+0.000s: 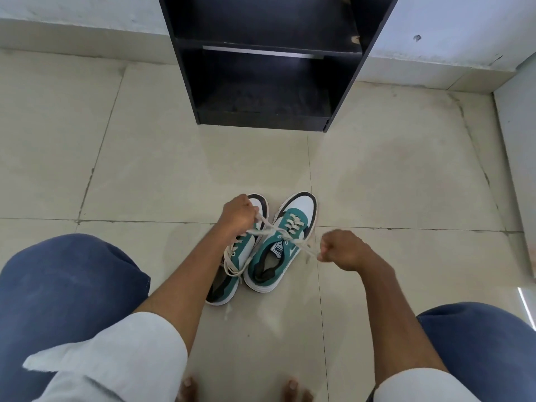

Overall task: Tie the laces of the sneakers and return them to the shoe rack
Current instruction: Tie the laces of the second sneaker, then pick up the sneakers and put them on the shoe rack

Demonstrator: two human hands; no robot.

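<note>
Two green, white and black sneakers stand side by side on the tiled floor, toes pointing away from me. The right sneaker [285, 242] has its cream laces [278, 229] pulled taut across it. My left hand [237, 213] grips one lace end above the left sneaker [232, 265], hiding part of that shoe. My right hand [340, 250] pinches the other lace end to the right of the right sneaker. The left sneaker's laces hang loose over its side. The black shoe rack [266, 62] stands ahead against the wall, its lower shelves holding nothing.
My knees in blue trousers [66, 285] frame the shoes on both sides, and bare toes [293, 387] show at the bottom edge. A white wall corner [519, 169] juts in at the right. Beige floor tiles [203, 169] lie between the shoes and the rack.
</note>
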